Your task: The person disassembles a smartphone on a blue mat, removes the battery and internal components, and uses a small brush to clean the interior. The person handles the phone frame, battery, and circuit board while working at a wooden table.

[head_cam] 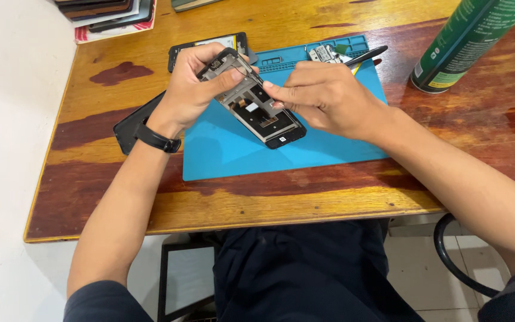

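Between both hands, opened phone.

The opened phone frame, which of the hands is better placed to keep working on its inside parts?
Probably the right hand: its fingertips pinch at the opened phone frame, while the left hand grips its top end, holding it above the blue mat.

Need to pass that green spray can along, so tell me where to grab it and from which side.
Grip the green spray can around its round body, just above the base. It stands on the wooden table leaning out of view, top hidden. Coming from the right hand side looks best, clear of the opened phone.
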